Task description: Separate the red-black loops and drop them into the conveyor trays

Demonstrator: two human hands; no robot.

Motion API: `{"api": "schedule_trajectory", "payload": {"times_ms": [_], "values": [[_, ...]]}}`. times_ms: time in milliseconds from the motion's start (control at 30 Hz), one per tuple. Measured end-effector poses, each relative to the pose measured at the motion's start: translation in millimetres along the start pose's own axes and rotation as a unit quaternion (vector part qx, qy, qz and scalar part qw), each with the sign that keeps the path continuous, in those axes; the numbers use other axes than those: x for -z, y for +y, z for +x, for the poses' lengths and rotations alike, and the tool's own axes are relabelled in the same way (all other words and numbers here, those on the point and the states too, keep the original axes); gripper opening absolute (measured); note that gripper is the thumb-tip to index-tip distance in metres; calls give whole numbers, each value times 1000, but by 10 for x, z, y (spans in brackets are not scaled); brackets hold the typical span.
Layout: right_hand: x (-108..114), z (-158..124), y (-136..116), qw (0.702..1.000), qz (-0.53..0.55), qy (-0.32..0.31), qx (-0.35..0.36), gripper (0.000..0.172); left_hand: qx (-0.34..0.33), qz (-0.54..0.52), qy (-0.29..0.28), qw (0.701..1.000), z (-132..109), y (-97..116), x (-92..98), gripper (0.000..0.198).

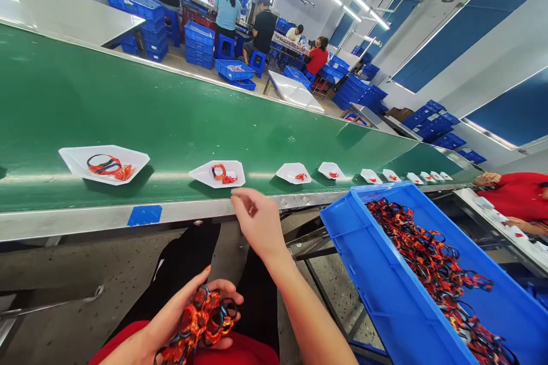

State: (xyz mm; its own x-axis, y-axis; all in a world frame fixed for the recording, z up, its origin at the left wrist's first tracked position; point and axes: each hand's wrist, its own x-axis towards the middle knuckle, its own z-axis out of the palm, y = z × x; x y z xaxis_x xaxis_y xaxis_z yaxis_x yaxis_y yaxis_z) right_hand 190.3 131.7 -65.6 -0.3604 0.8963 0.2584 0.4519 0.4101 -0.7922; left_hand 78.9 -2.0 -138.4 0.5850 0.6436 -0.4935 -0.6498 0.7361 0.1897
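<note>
Here: left hand [171,319] holding band bundle [201,319]; right hand [257,222] by ten trays [220,174].

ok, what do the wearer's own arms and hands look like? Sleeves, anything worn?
The left hand and right hand are bare, with no gloves. The right forearm shows no sleeve, watch or band. A red top and black trousers show below.

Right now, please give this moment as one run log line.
left hand: holds orange-black loops | right hand: above steel belt edge, near white tray | beside: blue crate
</note>
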Motion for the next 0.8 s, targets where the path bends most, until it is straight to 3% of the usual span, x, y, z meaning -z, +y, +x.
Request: {"api": "schedule_trajectory", "payload": {"times_ms": [133, 233, 367, 533, 600, 733, 800], "values": [[22, -736, -11, 989, -14, -129, -74, 11, 8, 15, 56, 998, 18, -8, -18, 41], [-12, -1100, 43, 980, -57, -163, -101, 4, 27, 41, 90, 995, 70, -54, -35, 44], [7, -1232, 117, 976, -3, -174, -134, 1, 9, 18, 63, 998, 103, -80, -93, 39], [60, -1260, 210, 957, 156, -128, -207, 6, 10, 29, 66, 997, 94, -50, -108, 35], [53, -1286, 256, 906, 300, -113, -276, 16, 13, 39, 44, 998, 101, -45, -80, 38], [44, -1312, 346, 715, 584, -54, -380, 23, -5, 88, 9, 996, 141, -53, -4, 48], [49, -1305, 384, 660, 635, -23, -401, 21, -9, 103, -3, 995, 159, -56, 31, 50]]}}
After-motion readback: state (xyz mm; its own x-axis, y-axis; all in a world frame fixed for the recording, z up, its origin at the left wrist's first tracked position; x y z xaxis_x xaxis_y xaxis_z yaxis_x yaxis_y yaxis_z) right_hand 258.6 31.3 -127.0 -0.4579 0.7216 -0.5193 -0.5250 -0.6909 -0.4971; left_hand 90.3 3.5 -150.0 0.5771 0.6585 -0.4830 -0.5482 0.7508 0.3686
